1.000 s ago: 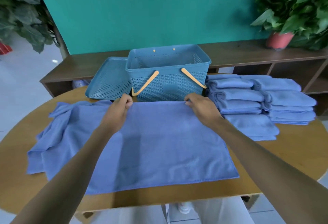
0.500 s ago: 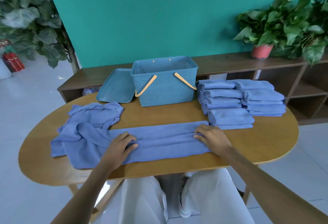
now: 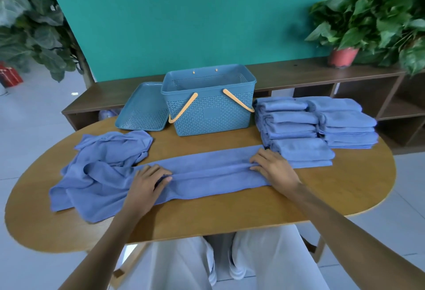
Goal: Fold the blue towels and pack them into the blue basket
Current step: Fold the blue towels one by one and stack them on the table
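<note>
Pressing on the long folded towel [image 3: 207, 170], the left hand [image 3: 147, 184] and right hand [image 3: 273, 168] lie apart with fingers seemingly flat, the blue basket [image 3: 208, 103] beyond them.

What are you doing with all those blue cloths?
A person is folding blue towels at a wooden table. The left hand and the right hand rest on a towel folded into a long strip, each at the fold line. A crumpled pile of towels waits on the left, and folded stacks sit on the right. The blue basket behind looks empty, its lid beside it.
</note>
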